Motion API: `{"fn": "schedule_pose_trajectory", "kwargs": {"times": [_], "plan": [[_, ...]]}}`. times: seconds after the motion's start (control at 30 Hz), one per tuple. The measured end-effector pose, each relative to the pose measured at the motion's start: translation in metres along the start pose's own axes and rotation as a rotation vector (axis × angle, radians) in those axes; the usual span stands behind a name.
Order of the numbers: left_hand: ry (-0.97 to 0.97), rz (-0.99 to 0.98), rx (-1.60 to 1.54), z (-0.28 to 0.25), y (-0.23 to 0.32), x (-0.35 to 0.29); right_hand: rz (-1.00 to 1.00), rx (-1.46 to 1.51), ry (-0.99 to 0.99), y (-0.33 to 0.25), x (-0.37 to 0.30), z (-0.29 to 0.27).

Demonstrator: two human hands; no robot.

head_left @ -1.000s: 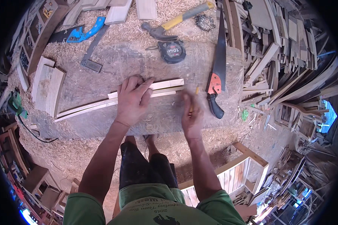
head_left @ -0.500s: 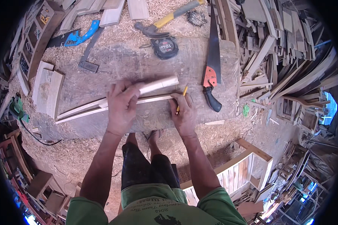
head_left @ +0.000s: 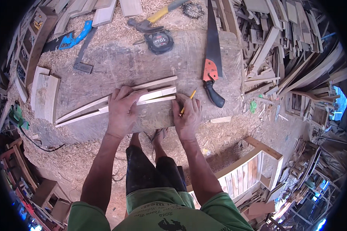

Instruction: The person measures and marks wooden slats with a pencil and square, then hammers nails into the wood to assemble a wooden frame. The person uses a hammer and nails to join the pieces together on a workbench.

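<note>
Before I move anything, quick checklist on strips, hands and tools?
1. Left hand on the strips: ok, over the short middle strip.
2. Yellow pencil in right hand: ok.
3. Right ends of strips together: not ok, a gap separates the far strip from the middle one.
4. Strips touching each other beneath the left hand: cannot tell, the hand covers them.
5. Orange-and-black-handled handsaw clear of both hands: ok, lying to the right, untouched.
6. Tape measure off the strips: ok, beyond them on the work surface.
</note>
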State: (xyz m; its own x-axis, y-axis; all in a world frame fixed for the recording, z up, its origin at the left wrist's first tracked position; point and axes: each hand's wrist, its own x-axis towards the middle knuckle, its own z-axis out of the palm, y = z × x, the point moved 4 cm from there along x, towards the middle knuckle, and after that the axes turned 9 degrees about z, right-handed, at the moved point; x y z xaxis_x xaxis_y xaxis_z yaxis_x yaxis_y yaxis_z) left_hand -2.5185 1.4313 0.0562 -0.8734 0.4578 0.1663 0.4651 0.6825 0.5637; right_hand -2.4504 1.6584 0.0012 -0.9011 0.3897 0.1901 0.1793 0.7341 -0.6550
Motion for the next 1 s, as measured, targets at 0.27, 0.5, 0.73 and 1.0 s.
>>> {"fn": "schedule_pose_trajectory", "kwargs": {"times": [0.27,0.5,0.73,1.0], "plan": [[-0.06,0.006,0.019,-0.004,-0.001,0.003,0.138,-0.01,-0.007,-0.008,-0.01,0.004],[-0.046,0.029,0.087,0.001,0.0,-0.002,0.153,-0.021,0.003,-0.007,-0.011,0.005],[0.006,0.05,0.123,0.007,0.0,-0.007,0.163,-0.021,0.006,-0.01,-0.011,0.005],[0.13,0.083,0.095,0.022,0.004,-0.021,0.155,-0.036,-0.004,-0.013,-0.01,0.005]]}}
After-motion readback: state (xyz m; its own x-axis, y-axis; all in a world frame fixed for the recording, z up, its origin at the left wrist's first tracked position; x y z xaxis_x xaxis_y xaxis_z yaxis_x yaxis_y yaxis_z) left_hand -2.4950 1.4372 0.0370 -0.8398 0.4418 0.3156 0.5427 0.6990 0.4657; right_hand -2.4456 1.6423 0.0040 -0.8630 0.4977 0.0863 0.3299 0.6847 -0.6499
